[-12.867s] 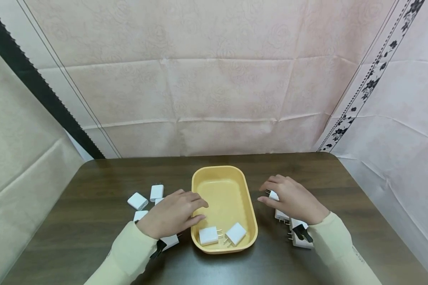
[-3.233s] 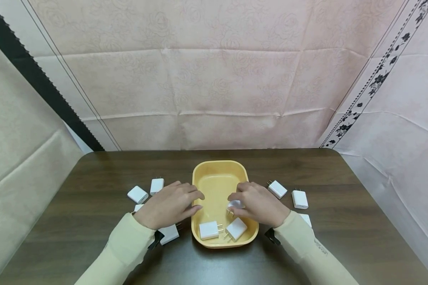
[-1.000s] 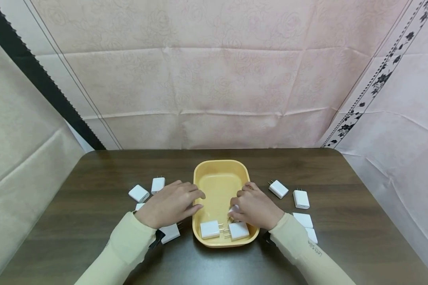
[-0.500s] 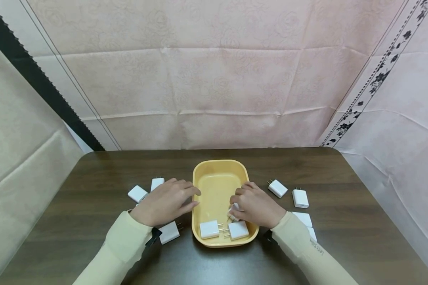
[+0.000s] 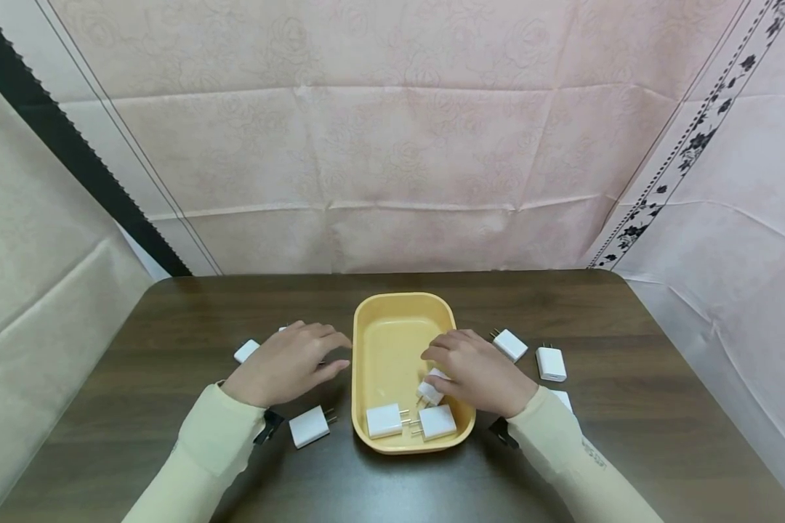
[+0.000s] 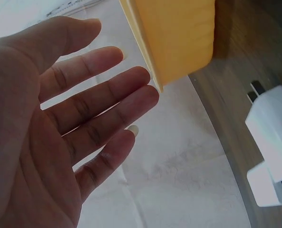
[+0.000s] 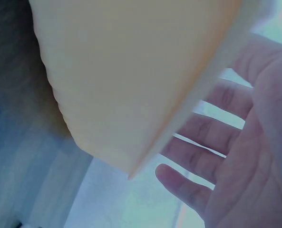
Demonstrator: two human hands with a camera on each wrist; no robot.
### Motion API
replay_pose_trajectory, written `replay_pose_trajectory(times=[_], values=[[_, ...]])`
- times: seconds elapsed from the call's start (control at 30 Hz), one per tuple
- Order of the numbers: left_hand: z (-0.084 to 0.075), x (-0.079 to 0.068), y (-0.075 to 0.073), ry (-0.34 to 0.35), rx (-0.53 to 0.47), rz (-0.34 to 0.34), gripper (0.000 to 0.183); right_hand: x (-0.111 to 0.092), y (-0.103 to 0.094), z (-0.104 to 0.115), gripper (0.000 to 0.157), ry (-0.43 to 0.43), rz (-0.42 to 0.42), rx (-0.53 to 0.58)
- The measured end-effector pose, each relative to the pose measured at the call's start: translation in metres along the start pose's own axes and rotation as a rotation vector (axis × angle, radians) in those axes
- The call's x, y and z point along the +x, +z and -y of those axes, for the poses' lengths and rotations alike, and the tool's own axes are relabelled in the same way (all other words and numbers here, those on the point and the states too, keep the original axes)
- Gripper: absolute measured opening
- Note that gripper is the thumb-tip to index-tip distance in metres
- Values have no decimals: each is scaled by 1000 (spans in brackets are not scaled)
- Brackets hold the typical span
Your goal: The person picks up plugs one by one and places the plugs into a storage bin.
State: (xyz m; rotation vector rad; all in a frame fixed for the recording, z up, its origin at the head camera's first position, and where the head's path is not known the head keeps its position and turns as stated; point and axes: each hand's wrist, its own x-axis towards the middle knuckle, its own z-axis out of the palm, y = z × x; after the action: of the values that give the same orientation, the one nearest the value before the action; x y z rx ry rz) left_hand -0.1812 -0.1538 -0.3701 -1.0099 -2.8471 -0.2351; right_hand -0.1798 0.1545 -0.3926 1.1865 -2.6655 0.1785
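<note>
Three white plug-in chargers lie in the yellow tray (image 5: 360, 363): a left one (image 5: 383, 421), a right one (image 5: 437, 422) and an upper one (image 5: 430, 392). Over the tray's right side, my right hand (image 5: 480, 370) hovers with loosely spread fingers, its thumb overlapping the upper charger in the head view. In the right wrist view its fingers are extended beside the tray's rim. My left hand (image 5: 286, 365) is left of the tray, palm empty and fingers spread in the left wrist view, where a charger (image 6: 273, 135) stands nearby. The hand partly hides chargers beneath it.
Left of the tray, a charger (image 5: 310, 427) lies near my left wrist and another (image 5: 245, 351) farther out. To the right are chargers at the back (image 5: 510, 345), farther right (image 5: 550, 364) and partly under my sleeve (image 5: 562, 398). Patterned cloth (image 5: 399, 160) hangs behind the wooden table (image 5: 190, 349).
Since the oldest frame, a third charger has come into the tray in my right hand. Just now that hand has loosened from it and lifted slightly, while my left hand has moved left.
</note>
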Motion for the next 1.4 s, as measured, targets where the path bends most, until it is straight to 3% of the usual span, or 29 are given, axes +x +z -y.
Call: replay_pose_trajectory(times=[0.27, 0.57, 0.97, 1.4], values=[[13, -3, 2, -77, 0, 67, 34, -2, -8, -2, 34, 88, 4, 14], [25, -4, 10, -141, -21, 155, 32, -4, -12, -4, 37, 128, 12, 34], [33, -5, 18, -216, -61, 199, 29, -5, -13, -7, 39, 172, 18, 23], [39, -4, 23, -277, -74, 227, 41, -8, -17, -12, 40, 196, -3, 35]])
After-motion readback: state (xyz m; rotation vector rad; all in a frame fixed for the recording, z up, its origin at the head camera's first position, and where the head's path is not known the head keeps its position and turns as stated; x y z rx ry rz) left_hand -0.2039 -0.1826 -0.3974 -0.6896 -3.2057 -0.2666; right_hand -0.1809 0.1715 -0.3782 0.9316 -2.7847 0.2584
